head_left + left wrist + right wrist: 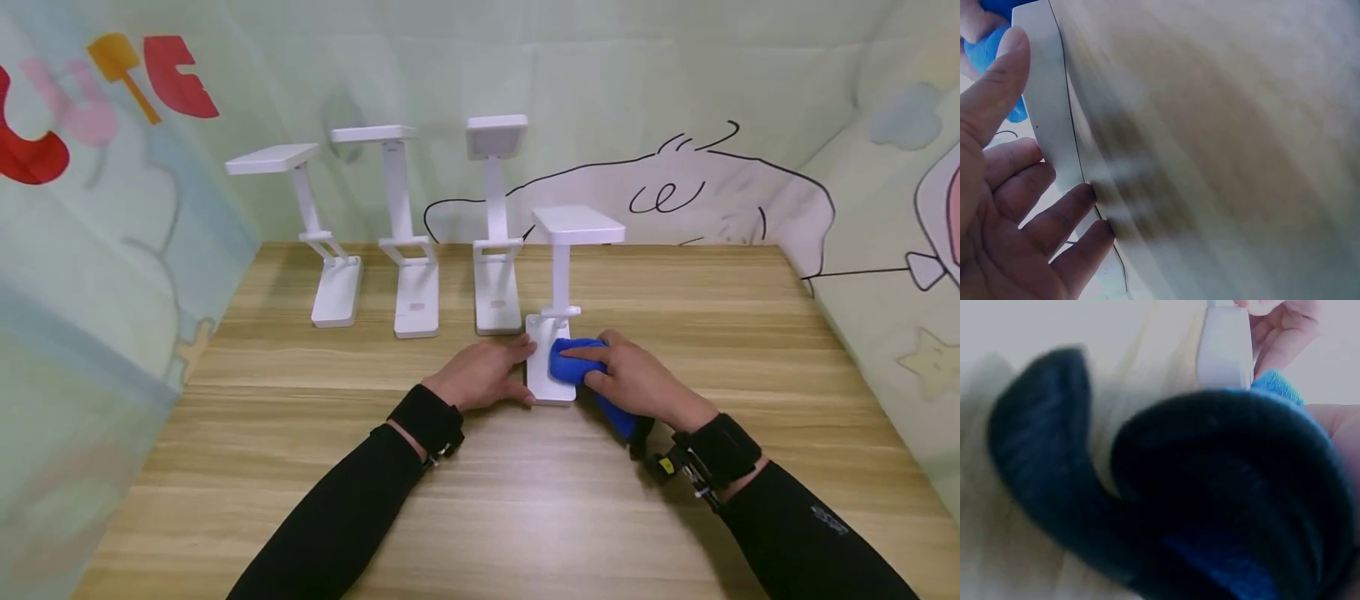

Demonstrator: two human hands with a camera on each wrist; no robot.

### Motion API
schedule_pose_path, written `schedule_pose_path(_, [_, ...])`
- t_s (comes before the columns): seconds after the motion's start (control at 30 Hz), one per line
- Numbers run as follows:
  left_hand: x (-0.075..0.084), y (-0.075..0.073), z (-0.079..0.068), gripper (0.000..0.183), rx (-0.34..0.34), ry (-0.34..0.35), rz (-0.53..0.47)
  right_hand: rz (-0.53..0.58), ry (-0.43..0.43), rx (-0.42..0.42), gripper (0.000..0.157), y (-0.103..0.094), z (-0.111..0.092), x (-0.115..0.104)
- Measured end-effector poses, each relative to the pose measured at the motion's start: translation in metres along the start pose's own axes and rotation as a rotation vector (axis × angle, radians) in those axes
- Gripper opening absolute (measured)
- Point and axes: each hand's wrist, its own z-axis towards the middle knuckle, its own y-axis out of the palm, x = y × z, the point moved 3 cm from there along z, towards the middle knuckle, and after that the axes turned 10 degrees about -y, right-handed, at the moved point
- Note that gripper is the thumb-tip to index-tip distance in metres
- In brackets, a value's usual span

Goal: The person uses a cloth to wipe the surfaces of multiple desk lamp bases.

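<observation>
A white desk lamp (577, 223) with a flat square head stands upright, nearest of the lamps. My left hand (483, 371) rests against the left side of its base (538, 358), thumb toward the near end. In the left wrist view, the fingertips (1088, 194) touch the base's edge and the thumb (1013, 59) lies at it. My right hand (637, 379) grips a bunched blue cloth (576, 362) and presses it on the base's right part. The cloth's dark-edged end (1035, 425) hangs loose and fills much of the right wrist view, hiding most of that hand.
Behind and to the left, three more white desk lamps stand in a row: a left one (337, 292), a middle one (417, 300) and a right one (497, 292). All are on the wooden table (675, 533). A printed fabric backdrop (675, 100) surrounds the table.
</observation>
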Motion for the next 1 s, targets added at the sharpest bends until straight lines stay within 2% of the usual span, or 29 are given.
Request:
schedule_pose_path(0.13, [0.000, 0.001, 0.001, 0.083, -0.009, -0.008, -0.003, 0.059, 0.097, 0.029, 0.045, -0.002, 0.003, 0.005])
schedule_pose_path(0.37, [-0.001, 0.001, 0.001, 0.083, 0.000, -0.005, -0.003, 0.068, 0.253, 0.185, 0.051, -0.010, 0.016, 0.022])
schedule_pose_path(0.5, [-0.001, 0.001, 0.001, 0.083, -0.004, -0.012, -0.011, 0.021, 0.299, 0.131, 0.055, -0.011, 0.028, 0.022])
schedule_pose_path(0.7, [0.000, -0.001, 0.001, 0.083, -0.014, -0.021, -0.019, -0.079, 0.271, 0.022, 0.054, -0.008, 0.035, 0.011])
schedule_pose_path(1.0, [0.001, -0.001, 0.000, 0.084, -0.021, -0.027, 0.001, -0.152, 0.128, -0.070, 0.048, -0.008, 0.011, -0.004])
